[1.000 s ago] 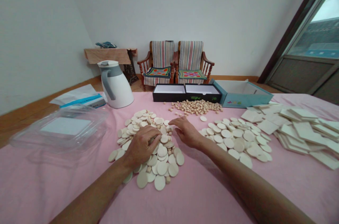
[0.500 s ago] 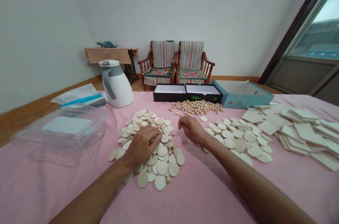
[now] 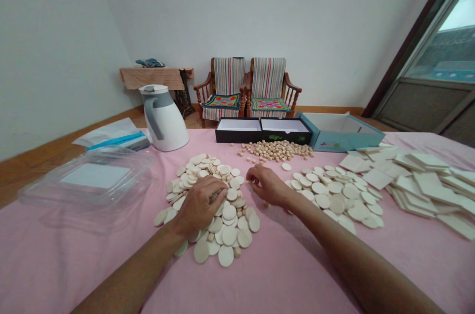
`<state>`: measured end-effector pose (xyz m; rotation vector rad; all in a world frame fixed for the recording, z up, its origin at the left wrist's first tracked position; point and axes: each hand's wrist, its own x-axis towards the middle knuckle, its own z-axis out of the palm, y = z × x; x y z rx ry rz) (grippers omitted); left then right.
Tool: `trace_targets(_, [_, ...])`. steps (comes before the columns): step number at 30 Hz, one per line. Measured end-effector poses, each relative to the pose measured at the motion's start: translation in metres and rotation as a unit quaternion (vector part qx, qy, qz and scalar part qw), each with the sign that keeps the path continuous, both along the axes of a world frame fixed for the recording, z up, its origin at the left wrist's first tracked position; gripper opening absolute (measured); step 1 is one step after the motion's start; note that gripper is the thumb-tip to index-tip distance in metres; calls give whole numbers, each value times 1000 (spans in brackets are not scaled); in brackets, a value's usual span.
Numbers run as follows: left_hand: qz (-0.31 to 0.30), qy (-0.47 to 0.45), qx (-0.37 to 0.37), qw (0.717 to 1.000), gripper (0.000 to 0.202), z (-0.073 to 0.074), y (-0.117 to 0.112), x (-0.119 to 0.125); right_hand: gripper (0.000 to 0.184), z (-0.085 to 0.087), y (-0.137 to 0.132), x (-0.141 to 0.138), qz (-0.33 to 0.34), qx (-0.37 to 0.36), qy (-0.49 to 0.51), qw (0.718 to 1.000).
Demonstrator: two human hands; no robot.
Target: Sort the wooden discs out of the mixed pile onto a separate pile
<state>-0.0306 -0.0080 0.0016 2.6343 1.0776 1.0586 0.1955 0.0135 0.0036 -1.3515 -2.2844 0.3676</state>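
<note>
And there we were, over a broad pink tablecloth [image 3: 297, 269], with the open pale-blue box [image 3: 341, 141] at the far edge. The clear plastic container [image 3: 128, 190] sat off to the left, the black two-compartment box [image 3: 237, 137] stood right beside the blue one, and the white-and-grey jug [image 3: 172, 128] was upright behind the container. Square wooden tiles [image 3: 426, 178] were heaped at far right. In towards the middle, two spreads of round wooden discs: the right-hand pile [image 3: 336, 190], and the left-hand pile [image 3: 229, 235], right in front of us!

Now the hands. Our left hand [image 3: 202, 200] was down on the left-hand pile, curled over the discs; whether it gripped one we couldn't tell. Our right hand [image 3: 266, 183] was at the gap between the piles, fingers bent inward, and whatever they held, if anything, was hidden from us.

And the smallest pieces: a scatter of tiny wooden pieces [image 3: 282, 149] before the black box, plus a stray wooden cube [image 3: 237, 252] at the near edge of the left-hand pile and another cube [image 3: 211, 237] among its discs. Neat handling, we judged, meant a light left palm, since loose discs slide easily, a fingertip pinch rather than a rake, and a right forearm kept high off the right-hand pile.
</note>
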Motion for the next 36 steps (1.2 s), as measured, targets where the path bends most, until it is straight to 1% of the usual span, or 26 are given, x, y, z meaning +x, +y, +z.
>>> trace_targets(3, [0,1,0,1000,15,0,0,0,22,12,5,15,-61,10,-16,998])
trace_targets(6, [-1,5,1,1000,14,1,-1,0,19,18,7,25,-72,-48,-81,993])
trace_targets(9, [0,3,2,1000,13,1,-1,0,20,15,6,27,-80,-92,-134,983])
trace_targets(12, [0,3,-1,1000,13,1,-1,0,23,9,6,25,-89,-88,-149,981])
trace_targets(15, [1,4,-5,1000,13,0,0,0,21,6,9,26,-85,-84,-144,982])
trace_targets(17, [2,5,-9,1000,12,0,0,-1,20,4,13,29,-108,-68,-122,984])
trace_targets(18, [3,5,-11,1000,12,0,0,-1,20,4,15,30,-136,-44,-98,985])
trace_targets(20, [2,5,-12,1000,12,1,-1,-1,23,6,20,32,-203,26,-37,978])
trace_targets(21, [3,5,-13,1000,12,1,-1,0,25,8,21,33,-225,59,-11,972])
trace_targets(22, [2,6,-13,1000,12,1,-1,0,26,10,21,34,-233,80,5,969])
trace_targets(23, [2,6,-13,1000,12,2,-1,0,25,13,20,34,-222,83,8,972])
trace_targets(24, [1,5,-14,1000,12,2,-1,0,23,16,18,33,-196,66,-3,978])
trace_targets(26, [0,4,-14,1000,12,1,-1,-1,19,23,10,30,-119,-7,-54,991])
trace_targets(27, [0,4,-15,1000,12,1,-1,-1,17,27,5,28,-78,-52,-85,992])
trace_targets(29, [0,2,-15,1000,12,0,-1,-2,13,33,-5,22,-9,-132,-144,981])
trace_targets(30, [0,2,-16,1000,12,0,-1,-2,13,35,-10,20,15,-156,-168,973])
trace_targets(33, [-1,2,-18,1000,12,-1,0,-1,19,40,-21,13,48,-179,-220,958])
trace_targets(36, [-1,1,-17,1000,11,-1,1,0,19,39,-23,11,68,-190,-236,951])
